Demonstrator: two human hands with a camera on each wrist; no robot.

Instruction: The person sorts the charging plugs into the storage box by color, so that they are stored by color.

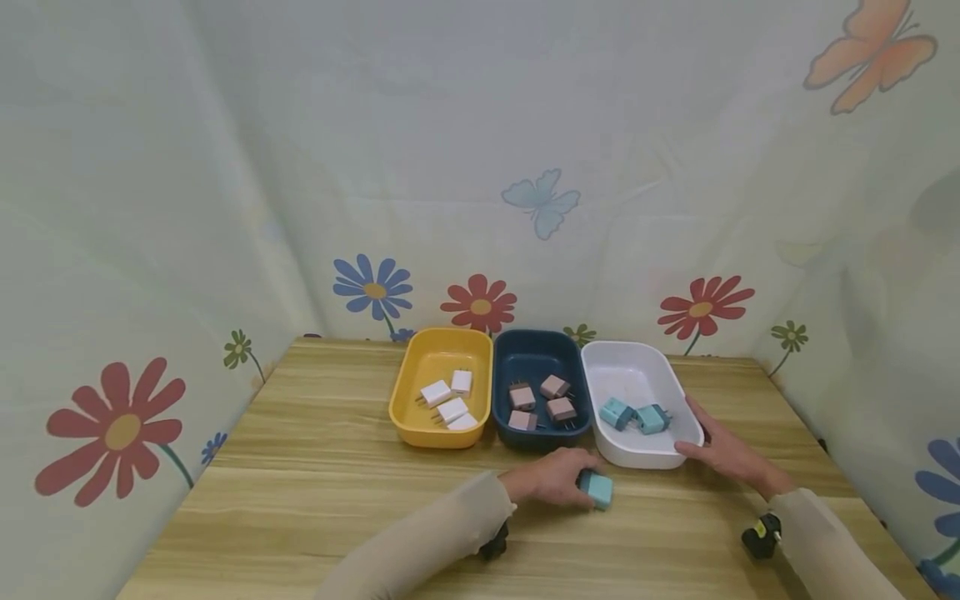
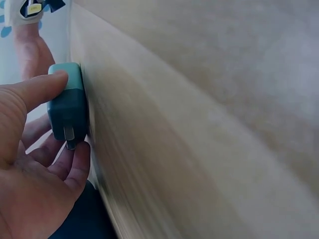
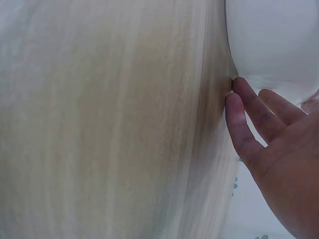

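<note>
My left hand (image 1: 557, 478) pinches a two-tone teal plug charger (image 1: 597, 489) low at the table, in front of the blue and white bins. In the left wrist view the thumb lies along one side of the charger (image 2: 68, 102), and its metal prongs point toward the fingers below. My right hand (image 1: 726, 454) rests against the near right corner of the white bin (image 1: 637, 457), thumb at the front and fingers along the outer side. The right wrist view shows these fingers (image 3: 254, 109) fairly straight beside the bin wall. Two teal chargers (image 1: 652, 418) lie inside the white bin.
Left of the white bin stand a dark blue bin (image 1: 536, 340) with several pinkish chargers (image 1: 561, 409) and a yellow bin (image 1: 408, 417) with several white chargers (image 1: 452, 410). All three sit side by side on the wood-grain table (image 1: 300, 483), before a flowered cloth backdrop (image 1: 450, 125).
</note>
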